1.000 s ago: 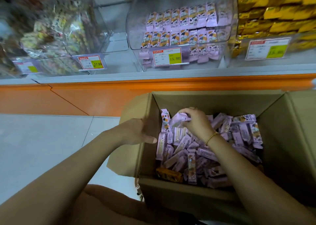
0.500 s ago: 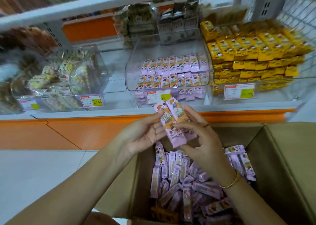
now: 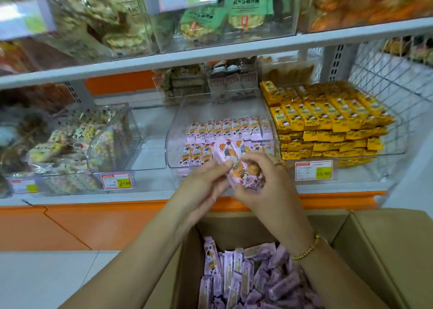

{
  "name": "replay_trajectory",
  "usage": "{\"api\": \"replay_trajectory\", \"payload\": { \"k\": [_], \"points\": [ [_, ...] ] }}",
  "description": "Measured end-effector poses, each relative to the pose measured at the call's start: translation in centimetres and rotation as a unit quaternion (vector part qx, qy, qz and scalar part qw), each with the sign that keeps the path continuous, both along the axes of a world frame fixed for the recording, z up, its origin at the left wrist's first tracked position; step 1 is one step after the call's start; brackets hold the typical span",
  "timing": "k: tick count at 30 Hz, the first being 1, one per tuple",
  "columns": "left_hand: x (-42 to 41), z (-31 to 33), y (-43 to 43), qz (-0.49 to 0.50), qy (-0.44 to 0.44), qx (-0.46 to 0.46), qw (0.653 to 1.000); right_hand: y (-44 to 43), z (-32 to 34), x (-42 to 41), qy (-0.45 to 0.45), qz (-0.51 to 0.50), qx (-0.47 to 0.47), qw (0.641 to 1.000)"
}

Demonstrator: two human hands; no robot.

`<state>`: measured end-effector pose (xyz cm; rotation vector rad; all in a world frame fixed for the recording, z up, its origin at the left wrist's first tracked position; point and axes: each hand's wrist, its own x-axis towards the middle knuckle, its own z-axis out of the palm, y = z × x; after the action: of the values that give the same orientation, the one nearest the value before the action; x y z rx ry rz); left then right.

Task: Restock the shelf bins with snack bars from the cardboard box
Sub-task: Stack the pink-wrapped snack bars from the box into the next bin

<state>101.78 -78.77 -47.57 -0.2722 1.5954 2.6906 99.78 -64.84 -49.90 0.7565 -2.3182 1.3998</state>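
Left hand (image 3: 206,179) and right hand (image 3: 266,188) together pinch pink-wrapped snack bars (image 3: 243,176), perhaps two or three, before the clear plastic shelf bin (image 3: 174,130) at 12 o'clock. The open brown cardboard box (image 3: 386,250) lies at 6 o'clock.

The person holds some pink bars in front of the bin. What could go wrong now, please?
1. The left hand and right hand pinch several pink bars with the fingers; one may slip and fall outside the cardboard box.
2. The clear bin already holds neat rows; dropping bars in carelessly may disturb them.
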Motion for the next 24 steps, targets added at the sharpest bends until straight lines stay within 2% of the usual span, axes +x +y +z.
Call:
{"api": "replay_trajectory", "payload": {
  "k": [1, 2, 3, 4, 5, 6, 8, 10, 13, 19, 22, 24],
  "points": [
    [-0.4, 0.5, 0.1, 0.005, 0.021, -0.047, 0.999, -0.4, 0.9, -1.0, 0.006, -0.021, 0.015, 1.000],
    [-1.0, 0.6, -0.1, 0.018, 0.037, -0.135, 0.990, -0.8, 1.7, -2.1, 0.010, -0.045, 0.033, 0.998],
    [-1.5, 0.7, -0.3, 0.048, 0.043, -0.260, 0.963, -1.2, 2.3, -3.2, 0.009, -0.068, 0.055, 0.996],
    [-2.1, 0.2, -0.7, 0.084, 0.041, -0.414, 0.905, -1.7, 2.8, -4.3, 0.003, -0.090, 0.082, 0.993],
    [-2.5, -0.3, -1.2, 0.109, 0.035, -0.550, 0.828, -2.3, 3.2, -5.4, -0.009, -0.109, 0.116, 0.987],
    [-2.7, -0.9, -1.8, 0.118, 0.035, -0.634, 0.763, -2.8, 3.4, -6.4, -0.025, -0.124, 0.154, 0.980],
    [-2.7, -1.7, -2.8, 0.081, 0.034, -0.709, 0.700, -3.9, 3.2, -8.1, -0.069, -0.146, 0.233, 0.959],
    [-2.5, -2.3, -3.5, 0.039, 0.048, -0.746, 0.663, -4.9, 2.4, -9.4, -0.117, -0.152, 0.298, 0.935],
    [-2.2, -2.0, -4.0, 0.042, 0.077, -0.748, 0.658, -5.5, 1.3, -10.8, -0.165, -0.130, 0.339, 0.917],
    [-1.7, -2.4, -4.2, 0.034, 0.089, -0.749, 0.656, -4.9, 1.3, -11.6, -0.214, -0.065, 0.302, 0.927],
    [-1.5, -2.6, -4.0, 0.044, 0.095, -0.742, 0.662, -4.1, 1.4, -10.5, -0.190, -0.064, 0.226, 0.953],
    [-1.2, -2.7, -3.9, 0.054, 0.113, -0.734, 0.668, -3.2, 1.3, -9.2, -0.130, -0.071, 0.148, 0.978]
  ]
}}
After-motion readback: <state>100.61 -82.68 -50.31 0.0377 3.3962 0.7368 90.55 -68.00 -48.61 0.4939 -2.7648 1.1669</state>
